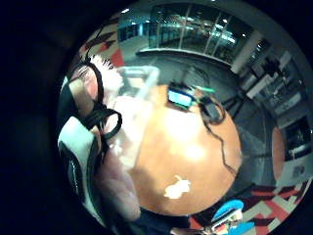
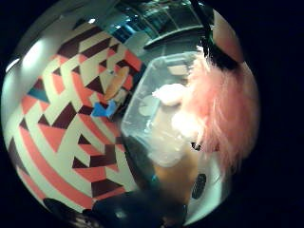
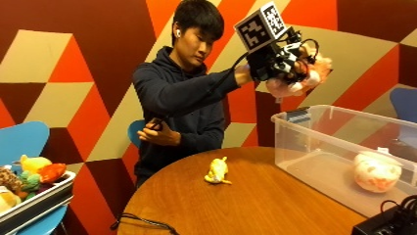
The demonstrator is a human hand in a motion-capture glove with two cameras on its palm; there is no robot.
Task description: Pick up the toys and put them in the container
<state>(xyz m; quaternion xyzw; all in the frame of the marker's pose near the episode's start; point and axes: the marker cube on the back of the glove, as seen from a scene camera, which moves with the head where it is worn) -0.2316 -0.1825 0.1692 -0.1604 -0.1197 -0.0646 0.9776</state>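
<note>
pink fluffy toy sits curled in my gloved right hand, fingers wrapped round it, lifted high above the near wall of the clear plastic container so i can, i reckon, let it drop straight in. inside the container a round pink and white toy rests on the floor. a small yellow toy lies on the wooden table beside the container, not yet collected
</note>
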